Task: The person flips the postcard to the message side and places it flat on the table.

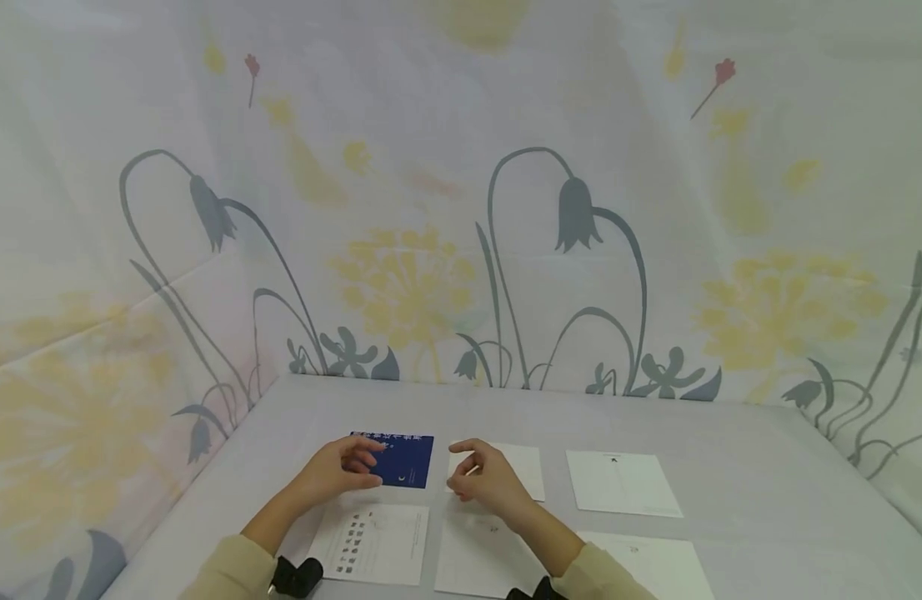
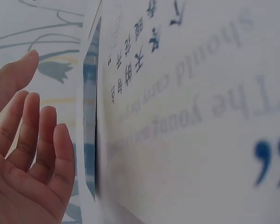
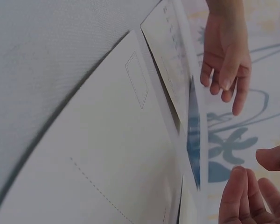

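Above the left edge of a dark blue card point(image 1: 408, 463) hovers my left hand point(image 1: 332, 473), fingers loosely bent, holding nothing. My right hand point(image 1: 491, 482) is over a white card point(image 1: 524, 468) in the back row, its fingers and thumb apart around bare air. In the left wrist view, the left hand point(image 2: 35, 154) shows an empty palm beside a printed card point(image 2: 186, 163) with dark characters and faint English words. The right wrist view has both hands raised over the cards, the right hand point(image 3: 259, 198) partly cut off by the frame.
A white card with printed characters point(image 1: 389, 546) lies front left. Other pale cards lie front middle point(image 1: 479, 554), front right point(image 1: 659, 567) and back right point(image 1: 622, 483). The light tabletop point(image 1: 761, 483) meets a flower-patterned cloth point(image 1: 431, 167) behind and at the sides.
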Demonstrator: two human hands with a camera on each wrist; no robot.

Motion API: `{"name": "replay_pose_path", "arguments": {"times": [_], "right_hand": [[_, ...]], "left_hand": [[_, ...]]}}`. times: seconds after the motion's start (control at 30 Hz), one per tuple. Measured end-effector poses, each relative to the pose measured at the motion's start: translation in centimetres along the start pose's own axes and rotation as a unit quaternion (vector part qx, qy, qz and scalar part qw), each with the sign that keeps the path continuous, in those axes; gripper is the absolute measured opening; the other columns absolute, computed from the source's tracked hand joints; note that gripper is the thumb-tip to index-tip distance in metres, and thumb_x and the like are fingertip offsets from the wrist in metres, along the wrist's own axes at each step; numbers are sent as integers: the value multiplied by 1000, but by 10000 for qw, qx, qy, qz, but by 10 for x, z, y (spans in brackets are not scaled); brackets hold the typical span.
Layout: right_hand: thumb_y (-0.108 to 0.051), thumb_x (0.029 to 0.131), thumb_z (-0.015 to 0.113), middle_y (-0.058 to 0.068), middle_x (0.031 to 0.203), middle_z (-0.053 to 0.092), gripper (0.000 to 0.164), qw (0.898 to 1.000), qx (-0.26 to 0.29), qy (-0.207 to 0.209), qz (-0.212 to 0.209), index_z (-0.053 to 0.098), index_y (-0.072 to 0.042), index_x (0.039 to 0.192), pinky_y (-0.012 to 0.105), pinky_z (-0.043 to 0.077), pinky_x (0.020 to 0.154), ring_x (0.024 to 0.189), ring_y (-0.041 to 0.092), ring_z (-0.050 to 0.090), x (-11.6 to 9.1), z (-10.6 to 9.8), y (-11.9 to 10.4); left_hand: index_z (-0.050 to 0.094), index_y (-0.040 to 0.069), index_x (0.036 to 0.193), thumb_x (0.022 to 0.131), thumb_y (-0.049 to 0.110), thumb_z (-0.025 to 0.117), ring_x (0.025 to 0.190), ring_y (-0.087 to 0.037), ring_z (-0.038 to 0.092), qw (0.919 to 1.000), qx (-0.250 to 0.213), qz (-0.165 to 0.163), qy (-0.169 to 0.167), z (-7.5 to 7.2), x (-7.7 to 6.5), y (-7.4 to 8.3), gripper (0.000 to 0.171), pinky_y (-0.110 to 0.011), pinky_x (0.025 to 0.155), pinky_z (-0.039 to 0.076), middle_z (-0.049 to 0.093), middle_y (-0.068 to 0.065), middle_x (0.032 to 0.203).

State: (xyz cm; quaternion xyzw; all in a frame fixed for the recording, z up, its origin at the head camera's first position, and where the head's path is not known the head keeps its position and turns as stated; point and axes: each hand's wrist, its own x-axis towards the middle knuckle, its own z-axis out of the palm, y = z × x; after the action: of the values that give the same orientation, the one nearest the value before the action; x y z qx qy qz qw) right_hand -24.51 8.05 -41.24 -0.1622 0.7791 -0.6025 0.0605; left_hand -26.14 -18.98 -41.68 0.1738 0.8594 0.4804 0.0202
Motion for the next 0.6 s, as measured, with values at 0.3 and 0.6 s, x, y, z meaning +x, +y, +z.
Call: {"name": "replay_pose_path", "arguments": {"times": [0.3, 0.6], "right_hand": [[-1, 78, 68, 3, 77, 57, 47, 9999, -118, 20, -13, 52, 6, 121, 28, 52, 58, 62, 13, 57, 6, 3, -1], [0, 77, 70, 4, 78, 56, 48, 9998, -192, 83, -39, 52, 4, 122, 28, 52, 58, 62, 12, 55, 18, 5, 1]], "left_hand": [[59, 2, 119, 72, 19, 81, 98, -27, 54, 9993, 244, -200, 201, -17, -1, -10, 55, -37, 81, 49, 58, -15, 112], [58, 7, 123, 71, 20, 82, 113, -35, 47, 9965, 598, -540, 216, -31, 2, -19, 59, -48, 93, 42, 53, -15, 125]]}}
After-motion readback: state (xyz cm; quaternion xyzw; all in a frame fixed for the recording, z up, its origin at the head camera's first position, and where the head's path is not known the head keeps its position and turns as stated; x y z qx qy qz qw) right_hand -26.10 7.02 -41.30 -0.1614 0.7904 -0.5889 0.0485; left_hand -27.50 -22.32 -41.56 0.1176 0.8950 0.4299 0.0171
